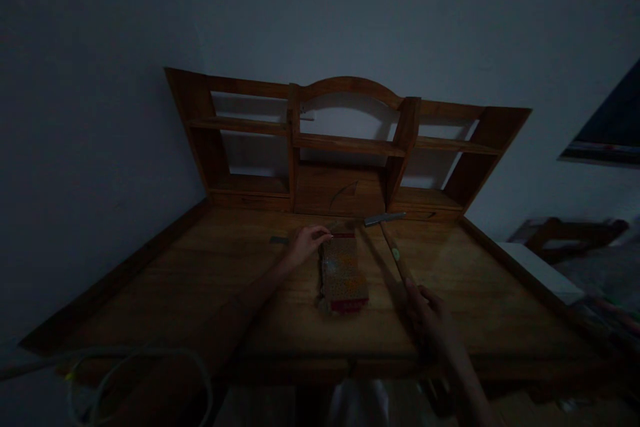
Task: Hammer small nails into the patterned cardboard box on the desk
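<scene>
A worn block with a patterned tan top and red ends (344, 270) lies in the middle of the wooden desk (200, 280). At its far left corner is my left hand (307, 242), thumb and fingertips pinched together; whatever is between them is too small to make out. My right hand (424, 303) is wrapped round the wooden handle of a hammer (391, 240). The hammer's metal head is raised to the right of the block's far end, apart from it. A small dark flat piece (279, 240) lies left of my left hand.
A wooden shelf unit (345, 143) stands along the desk's back edge against the wall. At the lower left a pale cable (150, 351) loops near the front edge. To the right of the desk are a white surface (540, 270) and a wooden chair back (575, 233).
</scene>
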